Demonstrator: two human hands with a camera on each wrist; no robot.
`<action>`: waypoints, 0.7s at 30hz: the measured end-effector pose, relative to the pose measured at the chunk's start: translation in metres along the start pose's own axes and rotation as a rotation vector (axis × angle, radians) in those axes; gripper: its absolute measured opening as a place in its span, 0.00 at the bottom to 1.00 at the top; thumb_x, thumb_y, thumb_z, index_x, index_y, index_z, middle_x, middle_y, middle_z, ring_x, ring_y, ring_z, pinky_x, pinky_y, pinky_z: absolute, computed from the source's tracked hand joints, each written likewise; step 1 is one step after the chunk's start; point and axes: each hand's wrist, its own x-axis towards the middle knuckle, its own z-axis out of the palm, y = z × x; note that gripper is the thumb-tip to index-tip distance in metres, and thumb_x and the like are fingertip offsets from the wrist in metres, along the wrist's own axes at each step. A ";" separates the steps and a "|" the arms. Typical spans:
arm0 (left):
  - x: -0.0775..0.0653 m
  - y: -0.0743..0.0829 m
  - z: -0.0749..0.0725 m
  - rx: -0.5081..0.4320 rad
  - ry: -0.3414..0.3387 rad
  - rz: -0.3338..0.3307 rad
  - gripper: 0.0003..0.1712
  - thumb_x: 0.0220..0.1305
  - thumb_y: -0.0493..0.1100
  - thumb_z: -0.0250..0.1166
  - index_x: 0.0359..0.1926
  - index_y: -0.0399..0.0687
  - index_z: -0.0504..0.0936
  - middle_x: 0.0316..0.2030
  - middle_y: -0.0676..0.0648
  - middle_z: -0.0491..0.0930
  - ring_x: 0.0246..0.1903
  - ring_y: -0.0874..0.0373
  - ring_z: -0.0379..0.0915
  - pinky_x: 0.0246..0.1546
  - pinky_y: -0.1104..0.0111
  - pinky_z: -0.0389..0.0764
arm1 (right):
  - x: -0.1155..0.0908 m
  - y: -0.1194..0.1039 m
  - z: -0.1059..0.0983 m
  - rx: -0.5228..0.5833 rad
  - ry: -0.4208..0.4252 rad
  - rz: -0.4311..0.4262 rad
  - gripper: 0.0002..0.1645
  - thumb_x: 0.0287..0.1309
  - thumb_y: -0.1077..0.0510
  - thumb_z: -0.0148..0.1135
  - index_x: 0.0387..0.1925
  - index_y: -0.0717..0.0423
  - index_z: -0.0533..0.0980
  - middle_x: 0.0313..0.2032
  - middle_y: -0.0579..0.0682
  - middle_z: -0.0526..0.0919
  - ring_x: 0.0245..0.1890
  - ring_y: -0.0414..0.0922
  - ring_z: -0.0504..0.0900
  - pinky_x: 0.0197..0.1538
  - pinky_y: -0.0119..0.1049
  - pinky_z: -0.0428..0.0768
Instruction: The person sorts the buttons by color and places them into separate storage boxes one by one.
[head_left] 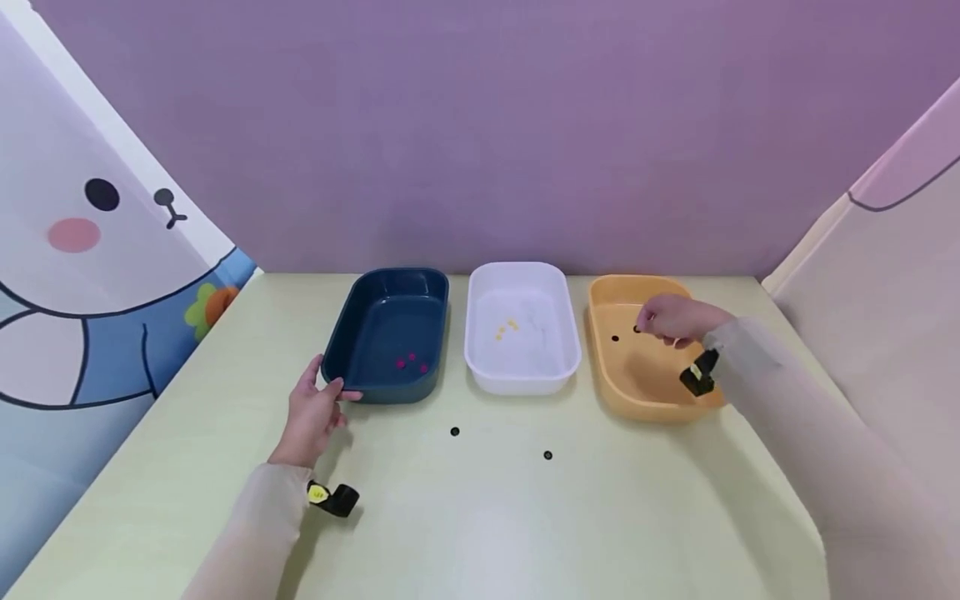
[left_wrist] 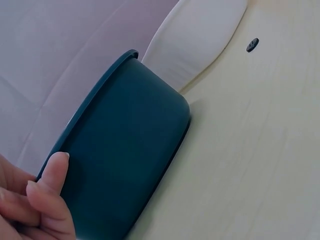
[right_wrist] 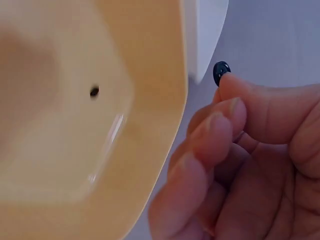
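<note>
My right hand (head_left: pixel 678 321) is above the orange tray (head_left: pixel 611 383), pinching a black button (right_wrist: pixel 220 73) between thumb and forefinger. Another black button (head_left: pixel 615 338) lies on that tray's floor. At the near left corner of the dark blue tray (head_left: pixel 390 392), my left hand (head_left: pixel 311 417) grips the rim, with a fingertip against the outer wall in the left wrist view. Several small magenta pieces (head_left: pixel 412 357) lie inside the blue tray. Two more black buttons, one left (head_left: pixel 454 432) and one right (head_left: pixel 547 455), lie on the pale table (head_left: pixel 480 517) in front of the trays.
Between the blue and orange trays stands a white tray (head_left: pixel 521 385) holding several small yellow pieces (head_left: pixel 512 323). A purple wall (head_left: pixel 480 142) rises behind the trays. Cartoon-printed panel (head_left: pixel 90 350) borders the table at left, and a pale panel (head_left: pixel 892 275) at right.
</note>
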 end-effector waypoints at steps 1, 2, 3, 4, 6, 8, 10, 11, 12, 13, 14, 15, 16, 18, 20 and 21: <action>-0.001 -0.001 0.000 0.004 0.002 -0.002 0.38 0.76 0.38 0.43 0.76 0.57 0.32 0.19 0.60 0.81 0.09 0.66 0.59 0.14 0.77 0.65 | 0.004 0.003 -0.003 0.012 0.000 0.017 0.08 0.66 0.66 0.44 0.37 0.64 0.71 0.20 0.46 0.65 0.20 0.41 0.63 0.26 0.33 0.66; -0.002 -0.002 0.000 0.009 0.006 -0.005 0.38 0.76 0.38 0.43 0.76 0.57 0.32 0.19 0.60 0.81 0.08 0.66 0.59 0.14 0.77 0.65 | 0.008 0.006 -0.005 0.027 -0.001 0.031 0.08 0.65 0.65 0.44 0.34 0.62 0.71 0.19 0.45 0.64 0.19 0.41 0.63 0.26 0.34 0.66; -0.003 -0.003 -0.001 0.014 0.009 -0.008 0.38 0.76 0.38 0.43 0.76 0.57 0.32 0.19 0.60 0.80 0.08 0.66 0.59 0.14 0.77 0.65 | 0.012 0.009 -0.006 0.032 0.001 0.041 0.09 0.65 0.65 0.45 0.30 0.60 0.70 0.17 0.44 0.64 0.19 0.40 0.63 0.26 0.34 0.66; -0.004 -0.004 -0.001 0.021 0.012 -0.008 0.38 0.75 0.38 0.43 0.76 0.57 0.32 0.19 0.60 0.80 0.08 0.66 0.59 0.14 0.76 0.65 | 0.016 0.011 -0.008 0.043 0.003 0.051 0.10 0.64 0.65 0.45 0.27 0.58 0.70 0.16 0.44 0.63 0.18 0.40 0.62 0.26 0.33 0.66; -0.005 -0.005 -0.003 0.033 0.014 0.001 0.38 0.75 0.37 0.43 0.76 0.55 0.32 0.19 0.60 0.80 0.08 0.66 0.59 0.14 0.76 0.66 | 0.022 0.016 -0.009 0.055 0.016 0.076 0.13 0.64 0.64 0.46 0.22 0.54 0.68 0.15 0.43 0.62 0.17 0.39 0.62 0.25 0.34 0.66; -0.006 -0.004 -0.003 0.042 0.016 0.015 0.38 0.75 0.37 0.43 0.76 0.55 0.32 0.19 0.60 0.80 0.08 0.66 0.59 0.14 0.76 0.66 | 0.028 0.021 -0.010 0.047 0.030 0.089 0.17 0.64 0.63 0.46 0.19 0.52 0.66 0.14 0.43 0.61 0.16 0.39 0.61 0.24 0.34 0.68; -0.006 -0.003 -0.003 0.046 0.014 0.029 0.38 0.75 0.37 0.43 0.76 0.54 0.33 0.19 0.60 0.81 0.08 0.66 0.59 0.14 0.76 0.67 | 0.033 0.027 -0.011 0.024 0.056 0.098 0.19 0.64 0.63 0.47 0.16 0.51 0.65 0.13 0.43 0.61 0.14 0.38 0.61 0.23 0.34 0.70; -0.006 -0.002 -0.003 0.048 0.014 0.034 0.38 0.75 0.37 0.44 0.76 0.54 0.33 0.19 0.60 0.81 0.08 0.66 0.59 0.14 0.76 0.67 | 0.035 0.031 -0.011 0.011 0.068 0.098 0.20 0.64 0.63 0.48 0.15 0.50 0.64 0.13 0.43 0.61 0.14 0.38 0.62 0.23 0.34 0.71; -0.005 -0.002 -0.003 0.050 0.014 0.036 0.38 0.75 0.38 0.44 0.76 0.54 0.33 0.19 0.60 0.81 0.08 0.66 0.58 0.14 0.76 0.67 | 0.037 0.034 -0.011 -0.003 0.079 0.097 0.21 0.64 0.63 0.48 0.14 0.50 0.63 0.12 0.43 0.61 0.13 0.38 0.62 0.22 0.34 0.72; -0.006 -0.002 -0.002 0.054 0.014 0.034 0.38 0.75 0.38 0.44 0.76 0.54 0.33 0.19 0.60 0.81 0.08 0.66 0.58 0.15 0.76 0.67 | 0.039 0.038 -0.010 -0.010 0.082 0.097 0.22 0.63 0.63 0.48 0.13 0.49 0.61 0.12 0.43 0.61 0.13 0.38 0.62 0.22 0.33 0.73; -0.006 -0.002 -0.002 0.058 0.014 0.032 0.38 0.75 0.38 0.44 0.76 0.54 0.33 0.19 0.60 0.81 0.08 0.66 0.58 0.15 0.76 0.67 | 0.041 0.041 -0.009 -0.021 0.084 0.095 0.22 0.62 0.63 0.48 0.12 0.49 0.61 0.12 0.42 0.62 0.13 0.37 0.63 0.22 0.33 0.74; -0.007 -0.003 -0.002 0.062 0.014 0.029 0.38 0.75 0.37 0.44 0.76 0.54 0.33 0.20 0.60 0.81 0.08 0.66 0.58 0.15 0.76 0.67 | 0.043 0.045 -0.008 -0.037 0.084 0.089 0.22 0.61 0.63 0.48 0.11 0.49 0.61 0.11 0.42 0.62 0.13 0.37 0.63 0.21 0.33 0.74; -0.007 -0.003 -0.002 0.066 0.014 0.027 0.38 0.75 0.37 0.44 0.76 0.53 0.33 0.20 0.60 0.81 0.08 0.65 0.58 0.15 0.75 0.67 | 0.045 0.049 -0.006 -0.050 0.082 0.083 0.22 0.59 0.64 0.48 0.11 0.48 0.61 0.11 0.42 0.62 0.12 0.37 0.63 0.21 0.32 0.74; -0.009 -0.005 -0.002 0.072 0.017 0.024 0.38 0.75 0.38 0.44 0.76 0.53 0.32 0.20 0.60 0.81 0.08 0.65 0.58 0.15 0.75 0.67 | 0.049 0.055 -0.002 -0.083 0.082 0.067 0.22 0.56 0.64 0.49 0.09 0.48 0.61 0.10 0.41 0.62 0.11 0.36 0.63 0.19 0.30 0.71; -0.010 -0.007 -0.002 0.073 0.021 0.022 0.38 0.75 0.38 0.44 0.76 0.54 0.32 0.20 0.60 0.81 0.08 0.65 0.58 0.15 0.75 0.67 | 0.053 0.060 0.001 -0.131 0.085 0.048 0.22 0.54 0.64 0.49 0.07 0.47 0.61 0.08 0.40 0.62 0.10 0.35 0.62 0.18 0.28 0.68; -0.010 -0.009 -0.002 0.070 0.022 0.020 0.38 0.75 0.38 0.44 0.76 0.53 0.32 0.20 0.60 0.81 0.08 0.65 0.58 0.15 0.75 0.67 | 0.054 0.063 0.003 -0.154 0.090 0.044 0.23 0.53 0.64 0.49 0.06 0.47 0.61 0.07 0.40 0.61 0.09 0.35 0.62 0.18 0.27 0.66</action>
